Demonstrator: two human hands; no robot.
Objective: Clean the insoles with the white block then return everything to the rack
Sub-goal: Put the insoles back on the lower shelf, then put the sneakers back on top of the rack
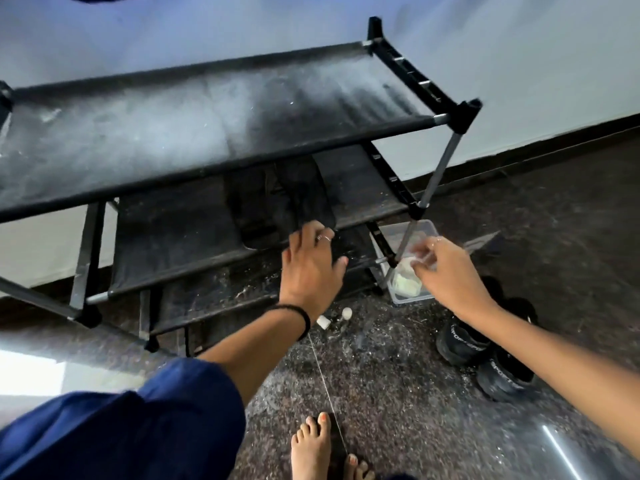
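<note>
Below, dusty black rack point(214, 109) on speckled dark floor point(398, 375); white wall point(519, 46) behind.

left hand point(311, 268) spread; right hand point(446, 271) pinching

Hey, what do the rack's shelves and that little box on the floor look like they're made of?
The rack shelves look like black fabric stretched between metal-looking tubes: they sag, ripple and hold dust. The box by the right hand looks like clear plastic: the floor and a pale block show through its walls.
</note>
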